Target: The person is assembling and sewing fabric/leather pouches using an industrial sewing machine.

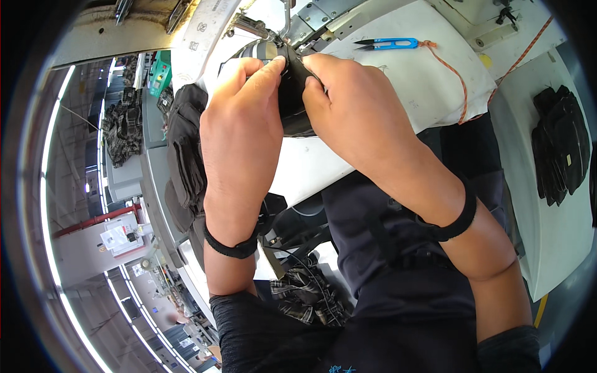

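My left hand and my right hand are close together at the top middle, just below the metal presser parts of a sewing machine. Between them is a dark fabric piece, its lower edge hanging toward me over the white table. The left thumb and forefinger pinch its upper left part, beside a light, shiny curved band. On the other side, my right thumb and fingers grip the fabric's right edge. The hands hide much of the piece, so its full shape cannot be made out.
Blue thread snips on an orange cord lie on the white work surface. Dark fabric pieces are stacked left of my left hand. Another dark stack rests on a pale surface at right. Checked cloth lies below.
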{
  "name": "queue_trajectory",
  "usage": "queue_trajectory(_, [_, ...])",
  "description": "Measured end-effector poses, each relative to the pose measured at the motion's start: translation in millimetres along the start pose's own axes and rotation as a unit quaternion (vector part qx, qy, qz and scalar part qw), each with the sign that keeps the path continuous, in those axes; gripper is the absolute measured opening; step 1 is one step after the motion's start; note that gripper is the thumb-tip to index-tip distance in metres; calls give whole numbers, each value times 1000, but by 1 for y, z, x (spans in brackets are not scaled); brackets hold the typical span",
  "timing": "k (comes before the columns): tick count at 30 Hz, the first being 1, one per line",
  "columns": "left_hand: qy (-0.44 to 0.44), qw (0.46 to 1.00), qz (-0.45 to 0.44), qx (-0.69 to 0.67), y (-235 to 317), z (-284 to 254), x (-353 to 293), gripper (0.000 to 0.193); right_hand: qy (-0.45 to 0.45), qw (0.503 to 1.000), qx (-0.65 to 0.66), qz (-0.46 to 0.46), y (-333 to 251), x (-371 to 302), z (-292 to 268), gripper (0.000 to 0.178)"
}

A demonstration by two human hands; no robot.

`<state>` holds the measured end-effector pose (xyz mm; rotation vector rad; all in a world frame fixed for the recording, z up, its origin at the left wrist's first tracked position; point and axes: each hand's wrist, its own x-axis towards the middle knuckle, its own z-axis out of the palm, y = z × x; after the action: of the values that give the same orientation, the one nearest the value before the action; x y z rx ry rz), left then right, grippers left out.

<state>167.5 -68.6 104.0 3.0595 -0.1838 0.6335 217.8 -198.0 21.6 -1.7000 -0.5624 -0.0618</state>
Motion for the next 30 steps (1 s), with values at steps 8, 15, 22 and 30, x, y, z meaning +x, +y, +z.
queue_trajectory(8, [-37,952,-148,-266,-13,-6,4,17,-42,993,92,54,15,1,4,14])
queue_trajectory(15, [9,953,-177,-247,7,3,1,19,-114,968,197,107,23,8,-6,12])
queue_trajectory(22, [72,955,-190,-215,17,18,-2,18,-93,953,263,117,28,10,3,24])
queue_trajectory(30, [120,982,-125,-69,32,32,-3,14,-76,945,297,113,21,12,2,14])
